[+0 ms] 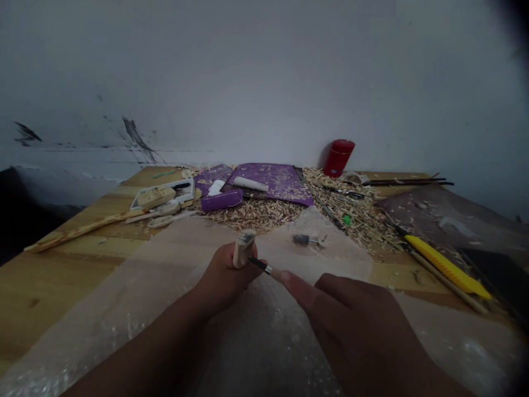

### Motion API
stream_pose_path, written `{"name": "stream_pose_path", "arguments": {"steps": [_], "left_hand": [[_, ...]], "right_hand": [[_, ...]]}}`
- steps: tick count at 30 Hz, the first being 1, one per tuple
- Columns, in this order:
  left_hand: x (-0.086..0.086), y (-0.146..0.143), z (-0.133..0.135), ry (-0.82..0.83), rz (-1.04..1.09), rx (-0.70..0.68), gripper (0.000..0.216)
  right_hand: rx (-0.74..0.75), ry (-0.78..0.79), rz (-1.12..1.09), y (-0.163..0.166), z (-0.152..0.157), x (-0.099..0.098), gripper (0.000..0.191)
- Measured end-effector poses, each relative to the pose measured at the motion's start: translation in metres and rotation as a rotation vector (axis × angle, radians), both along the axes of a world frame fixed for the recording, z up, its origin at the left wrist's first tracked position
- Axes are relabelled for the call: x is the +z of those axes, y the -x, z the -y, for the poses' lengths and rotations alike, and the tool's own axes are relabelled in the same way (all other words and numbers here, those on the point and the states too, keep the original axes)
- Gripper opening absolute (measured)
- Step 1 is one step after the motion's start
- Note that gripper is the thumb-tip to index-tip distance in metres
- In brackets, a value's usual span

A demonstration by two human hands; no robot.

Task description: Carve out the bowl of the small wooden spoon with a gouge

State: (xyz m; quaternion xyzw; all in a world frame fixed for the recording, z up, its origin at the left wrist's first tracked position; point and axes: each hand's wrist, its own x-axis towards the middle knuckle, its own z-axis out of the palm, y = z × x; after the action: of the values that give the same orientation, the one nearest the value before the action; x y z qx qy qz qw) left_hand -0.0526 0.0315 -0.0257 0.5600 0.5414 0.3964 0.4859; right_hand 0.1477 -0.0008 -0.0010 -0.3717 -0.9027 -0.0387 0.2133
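Observation:
My left hand (pixel 223 278) is closed around a pale piece of wood (pixel 243 249), which stands upright with dark marks on its top end. In my right hand (pixel 343 309) is a carving knife (pixel 273 271) with a light wooden handle, a metal collar and a dark blade. The index finger lies stretched along its handle. The blade's tip reaches the wood's right side, by the left fingers; whether it cuts in cannot be made out. Both hands are above a sheet of bubble wrap (pixel 165 281).
Wood shavings (pixel 264 214) cover the table's back, around purple sheets (pixel 273 176). A white tray (pixel 192 190), wooden spoons (pixel 163 220) and a long stick (pixel 82 234) lie left. Beyond the hands is a small grey-headed tool (pixel 303 239). A yellow cutter (pixel 446 264) and red tin (pixel 339 157) are right.

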Motion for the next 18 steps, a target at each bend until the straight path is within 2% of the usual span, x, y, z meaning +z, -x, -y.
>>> {"name": "stream_pose_path", "arguments": {"steps": [4,9,14,18], "left_hand": [[0.0016,-0.0024,0.0006,0.024,0.010,0.003,0.017],[0.0012,-0.0022,0.0009,-0.023,-0.029,-0.064,0.019],[-0.0026,-0.0023,0.0003,-0.080,-0.143,-0.124,0.027],[-0.0069,-0.0036,-0.0013,-0.100,-0.221,-0.101,0.025]], "right_hand": [[-0.013,0.000,0.025,0.0011,-0.0007,-0.0007,0.046],[0.024,0.023,0.019,0.0016,-0.0024,0.0010,0.045],[0.070,0.008,0.029,0.0000,-0.0021,-0.0003,0.043],[0.076,0.011,-0.009,0.0012,-0.0006,-0.0039,0.041]]}}
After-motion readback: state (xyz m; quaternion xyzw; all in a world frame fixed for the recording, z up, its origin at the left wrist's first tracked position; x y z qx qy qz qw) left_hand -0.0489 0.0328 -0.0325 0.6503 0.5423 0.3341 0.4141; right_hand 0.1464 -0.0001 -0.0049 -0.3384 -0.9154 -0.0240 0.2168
